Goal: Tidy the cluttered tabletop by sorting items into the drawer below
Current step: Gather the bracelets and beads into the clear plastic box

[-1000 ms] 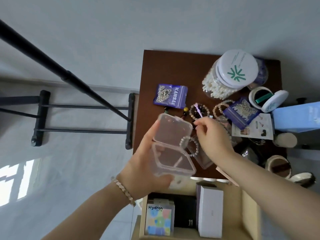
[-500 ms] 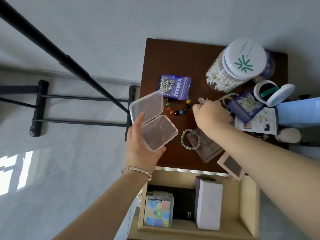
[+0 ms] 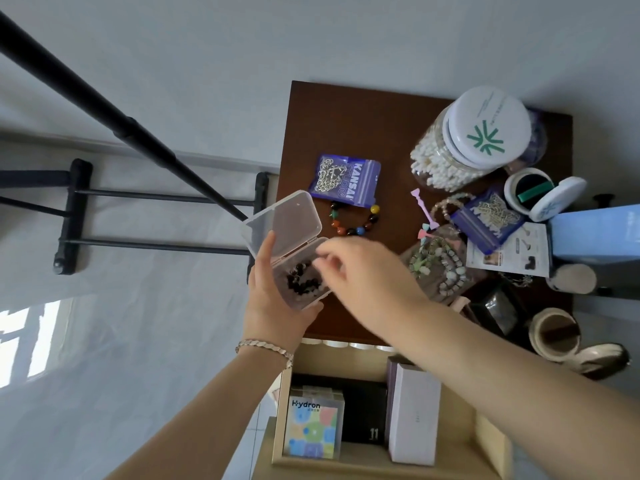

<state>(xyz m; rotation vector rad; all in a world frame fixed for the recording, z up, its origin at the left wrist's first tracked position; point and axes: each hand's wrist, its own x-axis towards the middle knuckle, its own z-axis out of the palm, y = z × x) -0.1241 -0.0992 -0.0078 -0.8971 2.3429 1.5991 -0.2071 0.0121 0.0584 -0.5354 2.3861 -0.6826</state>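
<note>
My left hand (image 3: 273, 299) grips a small clear plastic box (image 3: 294, 244), its lid hinged open, at the table's left edge. A dark beaded bracelet (image 3: 300, 281) lies inside the box. My right hand (image 3: 360, 271) hovers over the box with fingers curled down at the beads; whether it still pinches them I cannot tell. On the brown table (image 3: 381, 126) lie a multicoloured bead bracelet (image 3: 355, 220), a purple KANSAI chain pouch (image 3: 344, 180) and pale bead bracelets (image 3: 440, 265). The open drawer (image 3: 485, 441) below holds a Hydron box (image 3: 313, 427), a black box (image 3: 363, 414) and a white box (image 3: 414, 414).
A cotton-swab jar (image 3: 474, 140), a round white case (image 3: 540, 195), a second purple pouch (image 3: 488, 218), a leaflet (image 3: 509, 254), a blue box (image 3: 599, 233) and small round containers (image 3: 554, 336) crowd the table's right side. A black stand (image 3: 104, 109) rises at the left.
My right hand left the middle of the table and came to the box. A dark bracelet now lies in the box, which was empty before.
</note>
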